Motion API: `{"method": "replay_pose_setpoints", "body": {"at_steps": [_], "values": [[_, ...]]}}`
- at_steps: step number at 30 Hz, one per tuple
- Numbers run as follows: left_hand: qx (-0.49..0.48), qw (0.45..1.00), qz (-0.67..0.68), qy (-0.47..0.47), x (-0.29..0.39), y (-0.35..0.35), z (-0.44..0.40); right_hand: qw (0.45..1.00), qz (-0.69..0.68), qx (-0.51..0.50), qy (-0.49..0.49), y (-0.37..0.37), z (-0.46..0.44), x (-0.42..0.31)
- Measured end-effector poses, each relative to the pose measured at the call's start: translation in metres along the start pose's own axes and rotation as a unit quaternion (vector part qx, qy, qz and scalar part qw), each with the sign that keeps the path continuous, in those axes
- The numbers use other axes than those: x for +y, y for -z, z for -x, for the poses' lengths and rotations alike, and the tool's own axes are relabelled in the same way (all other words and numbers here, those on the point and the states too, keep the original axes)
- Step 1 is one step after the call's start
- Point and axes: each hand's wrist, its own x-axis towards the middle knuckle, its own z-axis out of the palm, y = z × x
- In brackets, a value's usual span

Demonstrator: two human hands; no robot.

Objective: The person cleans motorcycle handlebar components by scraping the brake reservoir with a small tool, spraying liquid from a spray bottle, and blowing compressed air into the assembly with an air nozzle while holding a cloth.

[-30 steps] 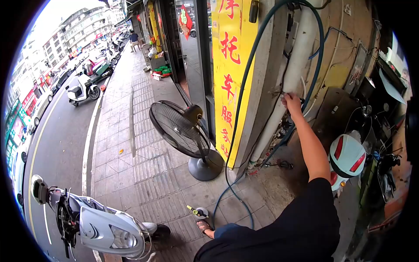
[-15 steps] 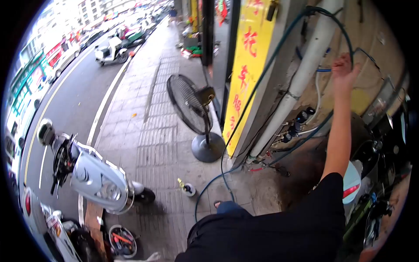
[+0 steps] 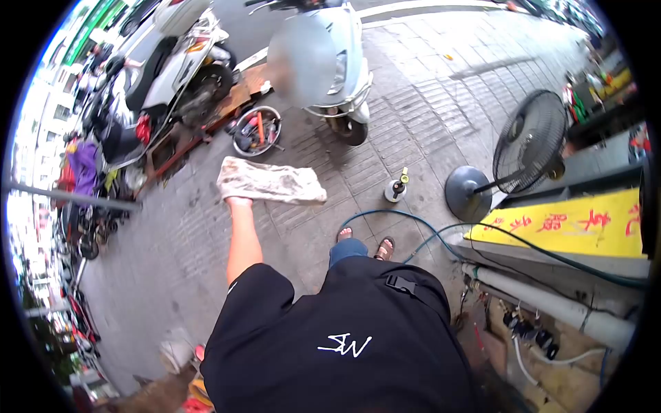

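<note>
A stained, whitish cloth (image 3: 272, 182) stretches out in front of me above the pavement. My left hand (image 3: 239, 202) holds it at its left part, and the cloth covers most of the fingers. My right hand is outside the view. Beyond the cloth stands a round tub (image 3: 273, 144) with tools in it, one of them orange. A pale scooter (image 3: 348, 62) is parked just past the tub. To the right of the cloth a small spray bottle (image 3: 394, 191) with a yellow-green top stands on the paving.
A pedestal fan (image 3: 468, 194) stands at the right. A dark green hose (image 3: 413, 215) loops across the ground near my feet toward a yellow sign (image 3: 564, 221) and a pale pipe (image 3: 551, 296). More scooters (image 3: 165, 89) are parked at the left, by a brown board (image 3: 234, 100).
My view has swung left and downward. The right hand, earlier raised by the hose on the wall, has left the picture. My left hand with the cloth has come into view.
</note>
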Motion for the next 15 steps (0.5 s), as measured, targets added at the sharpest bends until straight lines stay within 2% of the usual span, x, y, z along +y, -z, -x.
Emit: {"method": "replay_pose_setpoints", "body": {"at_steps": [1, 2, 6, 9, 10, 11, 12, 13, 14, 15], "values": [[0.084, 0.996, 0.022, 0.002, -0.003, -0.007, 0.014, 1.0, 0.0, -0.03, 0.006, -0.016, -0.001, -0.011], [0.091, 0.996, 0.022, -0.005, -0.006, -0.013, 0.025, 0.998, -0.002, -0.058, 0.01, -0.028, -0.003, -0.025], [0.102, 0.995, 0.008, -0.013, -0.012, -0.006, 0.031, 0.984, -0.043, -0.173, 0.006, -0.084, 0.002, -0.037], [0.052, 0.998, 0.02, -0.013, -0.012, -0.008, 0.028, 0.964, -0.101, -0.245, -0.036, -0.138, 0.02, 0.001], [0.028, 0.999, 0.032, -0.014, -0.01, -0.009, 0.023, 0.961, -0.14, -0.234, -0.038, -0.161, 0.04, 0.028], [0.059, 0.994, 0.085, 0.023, -0.005, -0.024, 0.025, 0.957, -0.18, -0.222, -0.04, -0.181, 0.055, 0.046], [0.03, 0.997, 0.071, 0.027, -0.002, -0.036, 0.026, 0.927, -0.265, -0.257, -0.071, -0.23, 0.076, 0.06], [0.003, 0.998, 0.055, 0.032, 0.0, -0.042, 0.026, 0.965, -0.216, -0.139, -0.06, -0.272, 0.112, 0.068], [0.032, 0.995, 0.069, 0.067, 0.001, -0.033, 0.025, 0.963, -0.219, -0.146, -0.061, -0.263, 0.114, 0.103], [0.062, 0.989, 0.083, 0.104, 0.001, -0.026, 0.026, 0.992, -0.064, -0.069, -0.088, -0.24, 0.093, 0.147]]}}
